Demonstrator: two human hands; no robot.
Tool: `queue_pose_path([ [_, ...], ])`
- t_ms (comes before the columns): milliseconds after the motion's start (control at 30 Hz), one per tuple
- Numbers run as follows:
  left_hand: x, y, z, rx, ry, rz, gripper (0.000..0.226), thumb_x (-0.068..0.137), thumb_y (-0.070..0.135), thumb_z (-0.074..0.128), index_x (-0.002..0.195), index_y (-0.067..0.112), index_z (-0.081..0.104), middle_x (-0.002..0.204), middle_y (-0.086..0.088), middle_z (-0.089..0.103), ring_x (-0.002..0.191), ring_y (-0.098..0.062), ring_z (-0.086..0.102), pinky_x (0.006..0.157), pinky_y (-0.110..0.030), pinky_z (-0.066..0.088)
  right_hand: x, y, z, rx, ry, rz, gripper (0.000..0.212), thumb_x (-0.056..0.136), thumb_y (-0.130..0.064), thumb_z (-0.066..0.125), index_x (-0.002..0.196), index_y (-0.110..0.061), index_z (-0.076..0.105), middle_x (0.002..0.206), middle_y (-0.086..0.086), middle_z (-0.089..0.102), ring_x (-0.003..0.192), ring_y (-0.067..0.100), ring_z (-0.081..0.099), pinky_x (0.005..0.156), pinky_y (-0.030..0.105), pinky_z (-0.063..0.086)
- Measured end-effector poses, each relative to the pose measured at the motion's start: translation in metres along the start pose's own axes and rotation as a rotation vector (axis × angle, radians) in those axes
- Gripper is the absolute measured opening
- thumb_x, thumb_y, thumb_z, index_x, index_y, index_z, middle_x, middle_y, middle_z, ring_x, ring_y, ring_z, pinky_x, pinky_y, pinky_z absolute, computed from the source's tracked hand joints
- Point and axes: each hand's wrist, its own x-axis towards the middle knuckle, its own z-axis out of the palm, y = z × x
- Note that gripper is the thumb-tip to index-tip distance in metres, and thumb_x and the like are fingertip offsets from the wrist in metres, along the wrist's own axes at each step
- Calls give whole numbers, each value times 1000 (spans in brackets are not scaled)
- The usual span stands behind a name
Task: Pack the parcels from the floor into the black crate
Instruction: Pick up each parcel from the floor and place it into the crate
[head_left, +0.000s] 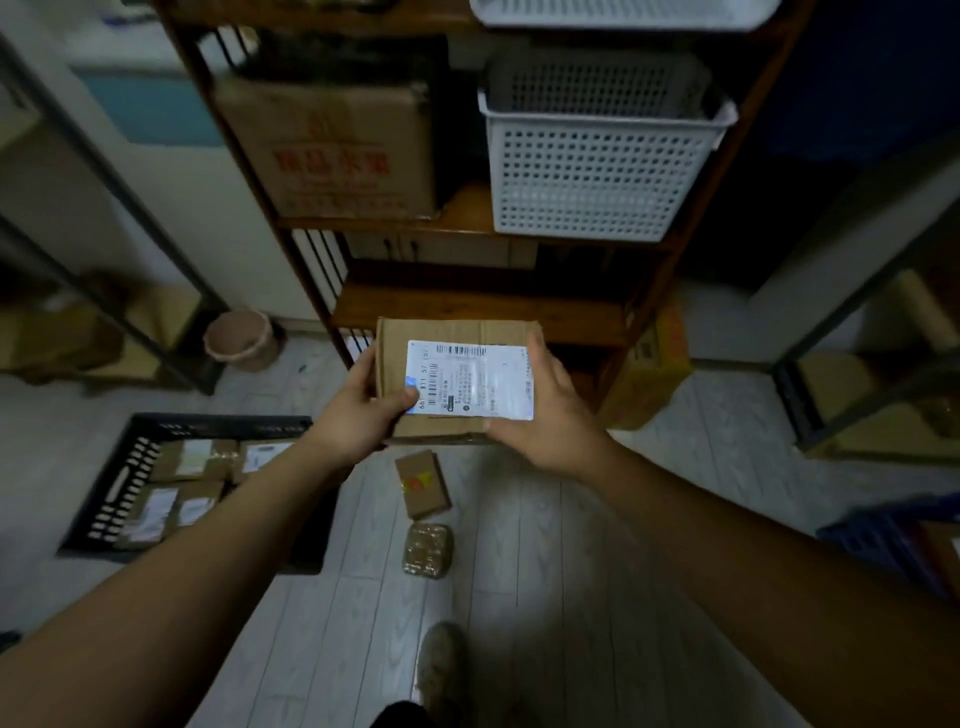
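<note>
Bare forearms, pale shoe, dark trousers.

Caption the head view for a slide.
Left hand and right hand grip a labelled parcel; black crate holds several; two small parcels lie on the floor.

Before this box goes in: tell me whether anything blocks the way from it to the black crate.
Nothing visible does. The box, held by the left hand and right hand, hangs above the floor; the black crate sits open-topped lower left. Parcels cover its visible bottom.

Brown cardboard parcel with white barcoded label; black crate; white perforated basket.
</note>
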Motion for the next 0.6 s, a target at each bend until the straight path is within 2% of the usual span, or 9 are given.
queue_pose_path([
  [67, -24, 12, -9, 22, 26, 64, 61, 92, 15, 58, 138, 39, 25, 102, 7, 58, 82, -9, 62, 56, -19, 54, -18, -17, -6, -101, -75, -30, 119, 69, -48, 78, 146, -46, -12, 158, -12, -12, 143, 24, 22, 112, 38, 33],
  [167, -56, 31, -26, 95, 49, 114, 75, 88, 21, 64, 146, 33, 19, 110, 3, 51, 93, -19, 61, 71, -32, 55, -36, -43, -11, -190, -90, -69, 118, 71, -47, 78, 146, -48, -13, 156, -12, -16, 143, 26, 23, 112, 38, 33],
  [200, -65, 33, -36, 131, 48, 124, 81, 85, 21, 67, 147, 33, 16, 109, 5, 48, 98, -20, 58, 73, -30, 54, -41, -52, -10, -199, -77, -76, 117, 72, -46, 77, 146, -47, -13, 156, -11, -13, 141, 26, 26, 111, 37, 34],
  [300, -90, 38, -69, 219, -11, 191, 99, 77, 16, 76, 148, 34, 9, 106, 15, 48, 108, -12, 51, 68, -13, 45, -50, -84, 1, -220, -47, -132, 115, 73, -44, 77, 146, -46, -13, 155, -11, -6, 138, 24, 30, 109, 36, 36],
  [433, -119, 32, -135, 293, -44, 274, 109, 71, 10, 80, 145, 39, 5, 110, 28, 50, 98, 9, 54, 71, -4, 47, -55, -140, 36, -195, -66, -210, 113, 75, -40, 77, 149, -42, -9, 155, -11, -7, 140, 22, 27, 110, 33, 33],
  [500, -128, 24, -178, 337, 2, 319, 111, 66, 10, 81, 146, 38, 9, 113, 26, 53, 104, 9, 55, 84, -13, 49, -53, -173, 65, -184, -72, -253, 112, 76, -39, 76, 149, -41, -8, 156, -12, -7, 141, 21, 25, 111, 32, 32],
  [567, -137, 15, -226, 380, 46, 377, 103, 58, 17, 82, 141, 33, 23, 120, 19, 55, 113, 2, 55, 99, -31, 49, -51, -207, 99, -176, -81, -283, 110, 77, -38, 76, 150, -39, -6, 156, -10, -6, 141, 21, 24, 111, 30, 30],
  [600, -140, 11, -250, 407, 74, 401, 99, 57, 16, 83, 138, 30, 28, 122, 18, 55, 115, 3, 54, 102, -36, 47, -49, -223, 117, -172, -82, -297, 109, 77, -38, 76, 150, -39, -4, 157, -8, -5, 142, 21, 24, 111, 29, 28],
])
